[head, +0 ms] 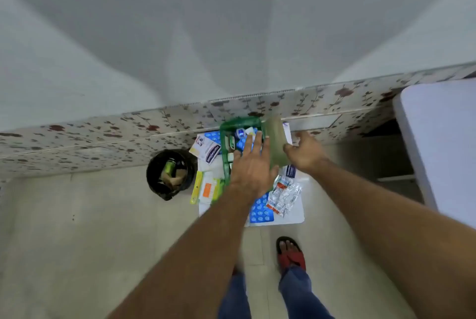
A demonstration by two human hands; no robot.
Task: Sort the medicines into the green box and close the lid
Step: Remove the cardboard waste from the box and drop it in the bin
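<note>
The green box (224,143) stands on a white sheet (296,211) on the floor by the wall, with packets and blue blister strips inside. Its translucent lid (276,143) is tilted up at the right side. My left hand (251,164) is spread flat over the box, fingers apart, holding nothing. My right hand (305,151) touches the lid's right edge with thumb and fingers. Outside the box lie a blue blister strip (260,211), silver and orange blister packs (284,196), yellow and orange medicine cartons (207,188) and white cartons (206,150).
A black bin (170,173) with rubbish stands left of the sheet. A flowered tile wall base (103,135) runs behind. A white table (443,138) is at the right. My foot in a red sandal (291,254) stands on the tiled floor.
</note>
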